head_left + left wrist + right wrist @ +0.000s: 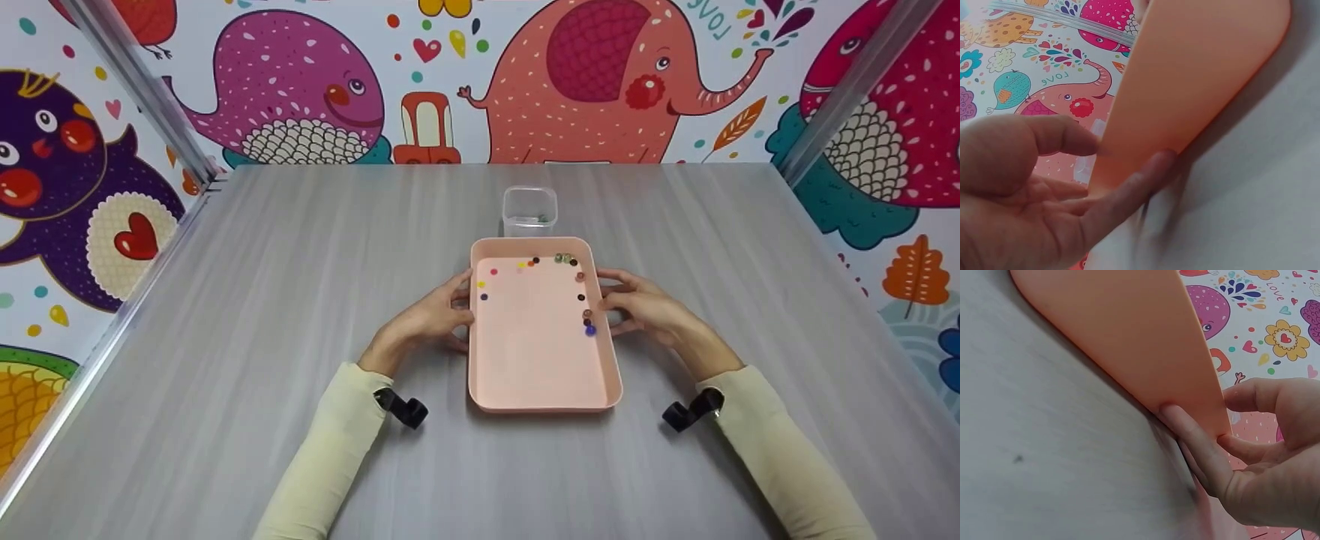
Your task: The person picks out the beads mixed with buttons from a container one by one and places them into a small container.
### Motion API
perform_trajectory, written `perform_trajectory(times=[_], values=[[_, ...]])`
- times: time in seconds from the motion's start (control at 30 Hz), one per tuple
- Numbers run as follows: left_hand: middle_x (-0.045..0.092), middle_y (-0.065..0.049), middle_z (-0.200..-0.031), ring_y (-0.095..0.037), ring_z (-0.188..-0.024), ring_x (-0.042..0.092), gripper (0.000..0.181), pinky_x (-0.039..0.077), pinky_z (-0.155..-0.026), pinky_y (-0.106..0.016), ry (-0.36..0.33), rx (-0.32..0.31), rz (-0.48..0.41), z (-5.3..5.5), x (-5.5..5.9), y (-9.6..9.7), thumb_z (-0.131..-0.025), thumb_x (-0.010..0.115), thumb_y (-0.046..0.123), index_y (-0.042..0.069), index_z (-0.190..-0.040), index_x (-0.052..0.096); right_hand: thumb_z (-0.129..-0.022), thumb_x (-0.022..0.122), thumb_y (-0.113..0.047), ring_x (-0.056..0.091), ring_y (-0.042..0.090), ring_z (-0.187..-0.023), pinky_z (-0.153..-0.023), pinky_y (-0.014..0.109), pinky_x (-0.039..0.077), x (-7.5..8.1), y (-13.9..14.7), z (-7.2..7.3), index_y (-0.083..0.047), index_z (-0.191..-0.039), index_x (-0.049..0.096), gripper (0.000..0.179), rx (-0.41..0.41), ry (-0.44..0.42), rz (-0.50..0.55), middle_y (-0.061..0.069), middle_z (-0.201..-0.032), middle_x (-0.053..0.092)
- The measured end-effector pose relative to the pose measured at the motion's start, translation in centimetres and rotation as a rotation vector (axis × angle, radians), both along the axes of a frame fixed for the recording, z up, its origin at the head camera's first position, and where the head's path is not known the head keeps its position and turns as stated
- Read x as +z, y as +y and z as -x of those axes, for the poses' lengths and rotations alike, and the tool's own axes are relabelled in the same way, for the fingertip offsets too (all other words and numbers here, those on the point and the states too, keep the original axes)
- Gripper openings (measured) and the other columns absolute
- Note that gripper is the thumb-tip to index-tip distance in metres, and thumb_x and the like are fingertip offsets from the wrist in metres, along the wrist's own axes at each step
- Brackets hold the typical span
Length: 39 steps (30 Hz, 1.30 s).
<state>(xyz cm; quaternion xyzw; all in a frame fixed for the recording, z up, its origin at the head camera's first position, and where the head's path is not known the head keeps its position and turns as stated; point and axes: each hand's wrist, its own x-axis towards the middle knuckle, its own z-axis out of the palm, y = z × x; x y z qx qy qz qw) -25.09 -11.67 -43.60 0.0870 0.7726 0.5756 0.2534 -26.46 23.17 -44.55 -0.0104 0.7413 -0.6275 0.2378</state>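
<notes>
My left hand (pixel 429 315) and right hand (pixel 651 306) hold the pink tray (pixel 536 352) by its long sides, just in front of the clear container (pixel 517 224), small beads (pixel 590 330) lying toward its far end.

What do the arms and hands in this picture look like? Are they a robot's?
No, they're a person's. The left hand and right hand wear no gloves. The left sleeve and right sleeve are long, plain and pale yellow. A small black device sits by each cuff, left and right.
</notes>
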Motion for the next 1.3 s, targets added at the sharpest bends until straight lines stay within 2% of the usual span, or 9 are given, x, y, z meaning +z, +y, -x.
perform_trajectory(times=[0.2, 0.3, 0.4, 0.57, 0.73, 0.97, 1.17, 1.3], values=[[0.038, -0.032, -0.170, -0.039, -0.129, 0.064, 0.091, 0.070, -0.083, -0.049, -0.032, 0.014, -0.017, -0.1, 0.2, -0.1, -0.098, 0.052, -0.010, 0.003, -0.176, 0.009, -0.106, 0.058, -0.002, 0.073, 0.012, -0.107, -0.079, 0.033, 0.069, -0.1, 0.0, 0.0, 0.000, -0.172, 0.025, 0.074, -0.002, -0.006, -0.015, 0.033, -0.170, 0.039], [0.039, -0.032, -0.169, -0.041, -0.134, 0.063, 0.089, 0.070, -0.085, -0.050, -0.063, 0.022, -0.039, -0.1, 0.4, -0.1, -0.101, 0.054, -0.009, 0.004, -0.176, 0.009, -0.107, 0.058, -0.003, 0.071, 0.012, -0.108, -0.080, 0.034, 0.069, -0.1, 0.1, 0.0, -0.001, -0.173, 0.025, 0.074, -0.001, -0.006, -0.019, 0.033, -0.169, 0.039], [0.043, -0.032, -0.166, -0.043, -0.139, 0.062, 0.084, 0.071, -0.083, -0.045, -0.081, 0.032, -0.039, -0.1, 0.8, -0.2, -0.105, 0.057, -0.005, 0.004, -0.176, 0.013, -0.107, 0.058, -0.004, 0.072, 0.014, -0.109, -0.082, 0.035, 0.069, -0.1, 0.1, 0.1, 0.000, -0.173, 0.024, 0.074, 0.003, -0.006, -0.017, 0.034, -0.168, 0.040], [0.050, -0.032, -0.161, -0.043, -0.140, 0.062, 0.075, 0.071, -0.081, -0.038, -0.056, 0.031, -0.002, -0.1, 1.4, -0.6, -0.107, 0.061, 0.001, -0.001, -0.173, 0.024, -0.108, 0.058, -0.004, 0.071, 0.014, -0.110, -0.083, 0.036, 0.069, -0.1, 0.2, 0.1, 0.000, -0.173, 0.025, 0.073, 0.000, -0.009, -0.025, 0.033, -0.169, 0.039], [0.052, -0.033, -0.159, -0.042, -0.136, 0.065, 0.070, 0.070, -0.084, -0.038, -0.026, 0.031, 0.035, -0.1, 1.9, -1.0, -0.108, 0.065, 0.004, -0.003, -0.170, 0.033, -0.108, 0.057, -0.003, 0.072, 0.013, -0.109, -0.083, 0.036, 0.069, -0.2, 0.1, 0.1, 0.001, -0.172, 0.025, 0.072, 0.002, -0.012, -0.014, 0.035, -0.167, 0.040], [0.055, -0.032, -0.152, -0.041, -0.128, 0.069, 0.067, 0.070, -0.082, -0.036, -0.035, 0.059, 0.018, -0.1, 2.4, -1.2, -0.106, 0.068, 0.003, -0.006, -0.166, 0.040, -0.106, 0.057, -0.003, 0.071, 0.013, -0.107, -0.079, 0.033, 0.069, -0.1, 0.1, 0.1, 0.001, -0.172, 0.025, 0.074, -0.008, -0.009, -0.017, 0.034, -0.168, 0.040], [0.061, -0.027, -0.139, -0.033, -0.115, 0.072, 0.061, 0.070, -0.077, -0.034, -0.027, 0.074, 0.008, -0.2, 2.5, -1.4, -0.105, 0.066, 0.000, -0.007, -0.162, 0.045, -0.108, 0.055, -0.001, 0.072, 0.012, -0.107, -0.081, 0.035, 0.070, -0.3, 0.0, 0.1, 0.002, -0.172, 0.024, 0.071, -0.016, -0.019, -0.001, 0.035, -0.169, 0.038], [0.062, -0.024, -0.135, -0.031, -0.113, 0.072, 0.059, 0.070, -0.078, -0.034, -0.033, 0.074, -0.017, -0.3, 2.6, -1.5, -0.105, 0.066, -0.002, -0.007, -0.161, 0.047, -0.108, 0.055, -0.002, 0.071, 0.013, -0.108, -0.082, 0.035, 0.070, -0.2, -0.1, 0.1, 0.000, -0.173, 0.024, 0.071, -0.027, -0.032, -0.004, 0.034, -0.169, 0.037]])
